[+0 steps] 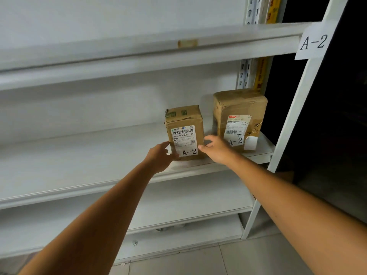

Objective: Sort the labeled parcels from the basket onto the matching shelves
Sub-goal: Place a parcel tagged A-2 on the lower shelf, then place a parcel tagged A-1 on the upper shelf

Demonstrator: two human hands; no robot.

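The box (185,133) stands near the shelf's (79,155) front edge, beside a second box (239,118). My left hand (160,155) pinches its lower-left corner. My right hand (215,148) sits at its right side, grip unclear, fingers hidden. Risk: pulling away unevenly tips it off.
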